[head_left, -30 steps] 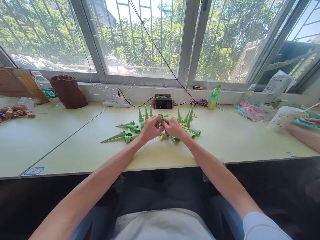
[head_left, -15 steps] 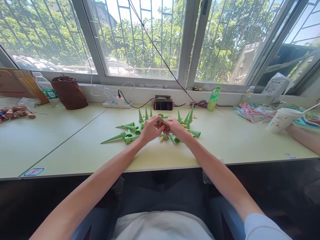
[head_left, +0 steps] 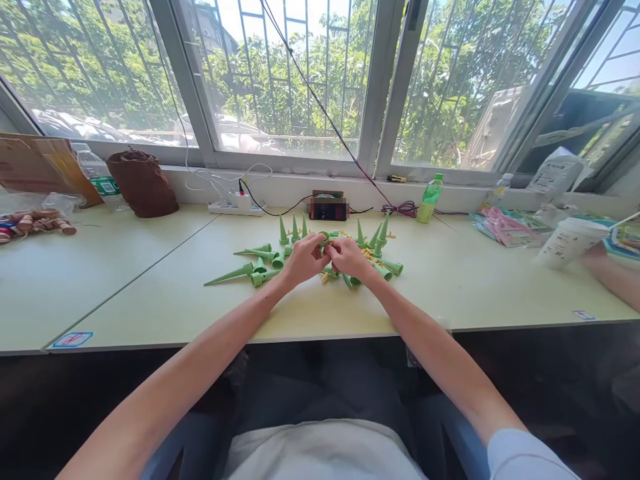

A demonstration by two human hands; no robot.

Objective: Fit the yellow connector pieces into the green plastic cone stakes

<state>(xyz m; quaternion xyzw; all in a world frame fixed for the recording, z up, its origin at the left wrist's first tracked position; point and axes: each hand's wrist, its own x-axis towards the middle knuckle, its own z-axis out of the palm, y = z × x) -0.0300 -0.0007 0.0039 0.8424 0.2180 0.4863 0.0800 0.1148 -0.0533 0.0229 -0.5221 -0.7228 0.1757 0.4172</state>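
Note:
My left hand (head_left: 304,258) is closed around a green plastic spike (head_left: 325,235), whose round open end shows above the fingers. Against it presses my right hand (head_left: 350,257), thumb and fingertips pinched together; whatever is between them is too small and covered to make out. Several similar hollow green spikes (head_left: 231,274) lie on their sides to the left. Others stand point up, such as the spike (head_left: 383,235) at the right. Small yellow plastic valve-like pieces (head_left: 369,256) lie in a heap beside my right hand.
On the table (head_left: 165,287), a phone (head_left: 328,211) leans behind the spikes. A power strip (head_left: 236,208), brown bag (head_left: 143,183) and water bottle (head_left: 100,177) stand left. A green bottle (head_left: 429,199), white cup (head_left: 571,242) and another person's arm (head_left: 613,277) are right.
My hands stay together at the same spike, with slight finger movement. The whole view has shifted a little; the spikes on the table look unmoved.

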